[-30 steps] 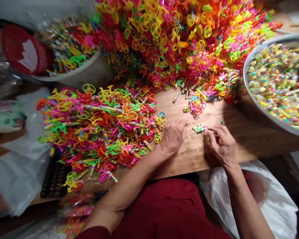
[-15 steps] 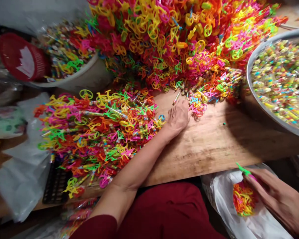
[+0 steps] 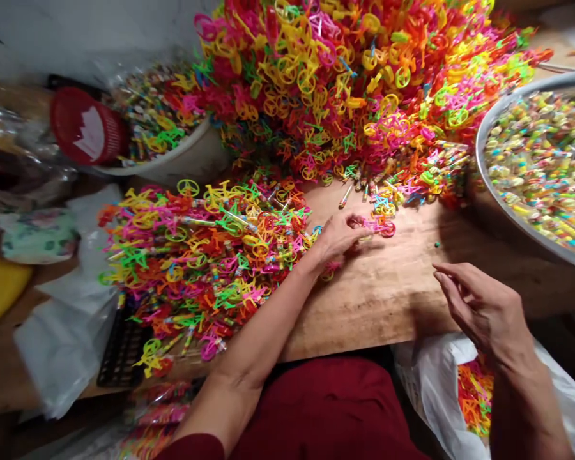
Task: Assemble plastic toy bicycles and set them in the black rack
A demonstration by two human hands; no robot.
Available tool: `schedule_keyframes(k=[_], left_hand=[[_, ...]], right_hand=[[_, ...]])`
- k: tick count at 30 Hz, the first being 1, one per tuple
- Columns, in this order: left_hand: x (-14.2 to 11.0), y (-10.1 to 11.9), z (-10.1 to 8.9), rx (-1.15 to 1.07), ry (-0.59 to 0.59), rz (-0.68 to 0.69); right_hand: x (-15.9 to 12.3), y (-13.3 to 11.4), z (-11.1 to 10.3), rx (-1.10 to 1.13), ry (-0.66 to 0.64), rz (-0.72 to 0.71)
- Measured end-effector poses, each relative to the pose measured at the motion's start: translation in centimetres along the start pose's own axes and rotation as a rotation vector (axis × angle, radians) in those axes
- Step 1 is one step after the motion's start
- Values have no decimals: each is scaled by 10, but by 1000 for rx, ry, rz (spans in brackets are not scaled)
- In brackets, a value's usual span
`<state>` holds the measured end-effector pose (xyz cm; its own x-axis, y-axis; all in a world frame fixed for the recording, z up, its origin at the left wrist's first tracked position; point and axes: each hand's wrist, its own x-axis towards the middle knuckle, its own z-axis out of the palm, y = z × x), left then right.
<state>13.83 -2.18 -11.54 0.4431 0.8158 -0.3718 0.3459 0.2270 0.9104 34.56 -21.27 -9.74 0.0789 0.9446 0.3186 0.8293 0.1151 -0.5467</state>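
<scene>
My left hand (image 3: 340, 236) is over the wooden tabletop, its thumb and fingers closed on a small pink plastic toy piece (image 3: 382, 227) with ring-shaped parts. Just left of that hand spreads a pile of bright toy pieces mixed with candy-filled tubes (image 3: 211, 255). My right hand (image 3: 483, 306) hovers above the front edge of the table, thumb and forefinger brought together with nothing visible between them. Below it hangs a white plastic bag (image 3: 436, 383), with orange, red and green toy pieces (image 3: 474, 393) inside.
A tall heap of colourful plastic pieces (image 3: 345, 83) rises at the back. On the right stands a metal basin (image 3: 482, 153) of wrapped candy tubes. A white tub (image 3: 186, 156), a red basket (image 3: 89, 128) and a black tray (image 3: 122, 358) are on the left.
My right hand has left the bag, rising over the table edge; the green and pink piece it held is gone. My left hand has drawn nearer and pinches a pink piece. The view shifted slightly.
</scene>
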Motion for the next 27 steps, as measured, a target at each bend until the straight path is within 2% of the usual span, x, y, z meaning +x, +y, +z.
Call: schedule_keyframes(k=[2, 4, 7, 10, 13, 15, 17, 21, 24, 27], left_hand=[[-12, -2, -5, -191, -33, -69], [-19, -3, -7, -284, -81, -132], [-24, -3, -2, -324, -125, -207], [-23, -5, 9, -388, -110, -256], [-21, -6, 19, -478, -160, -255], [-22, -6, 23, -496, -186, -269], [-24, -7, 22, -501, -186, -281], [-31, -6, 14, -497, -170, -283], [-40, -2, 11, -500, -147, -302], [-45, -2, 13, -538, -150, -326]], right_hand=[[5, -1, 12, 27, 14, -10], [1, -1, 8, 31, 37, 8], [-10, -2, -26, -21, 98, 74], [-11, 6, -69, -180, 242, 167], [4, 38, -105, -380, 381, 215], [22, 69, -118, -435, 360, 230], [43, 103, -119, -448, 284, 231], [80, 154, -102, -535, 172, 184], [95, 167, -94, -486, 162, 143], [98, 160, -98, -352, 149, 101]])
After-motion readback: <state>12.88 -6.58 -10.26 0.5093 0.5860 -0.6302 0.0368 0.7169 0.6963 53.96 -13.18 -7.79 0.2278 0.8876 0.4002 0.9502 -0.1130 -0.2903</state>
